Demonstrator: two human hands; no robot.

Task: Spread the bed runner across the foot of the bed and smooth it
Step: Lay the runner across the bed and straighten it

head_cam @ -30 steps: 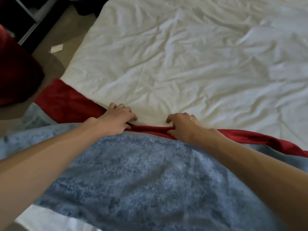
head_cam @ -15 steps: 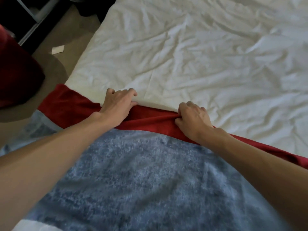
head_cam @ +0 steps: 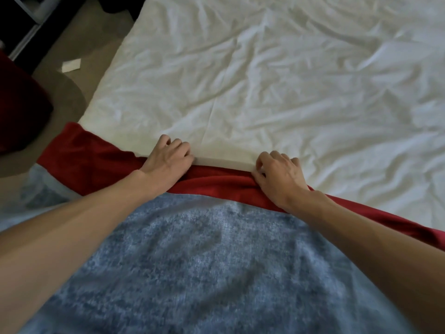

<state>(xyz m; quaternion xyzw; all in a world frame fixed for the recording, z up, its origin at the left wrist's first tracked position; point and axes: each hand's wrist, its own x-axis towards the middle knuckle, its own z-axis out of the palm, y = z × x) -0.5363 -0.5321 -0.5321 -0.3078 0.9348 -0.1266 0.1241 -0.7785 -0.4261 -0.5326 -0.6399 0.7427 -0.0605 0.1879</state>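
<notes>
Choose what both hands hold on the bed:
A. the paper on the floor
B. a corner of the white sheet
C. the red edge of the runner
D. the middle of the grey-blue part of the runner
C: the left hand and the right hand both curl their fingers on the red edge of the runner, where it meets the white sheet.

Left of the bed (head_cam: 265,80) runs a tan floor (head_cam: 91,37) with a small white scrap of paper (head_cam: 71,65) on it, dark furniture (head_cam: 14,10) edged by a pale rail (head_cam: 25,41) at the far corner, and a dark red cushioned shape (head_cam: 19,104) nearer.
</notes>
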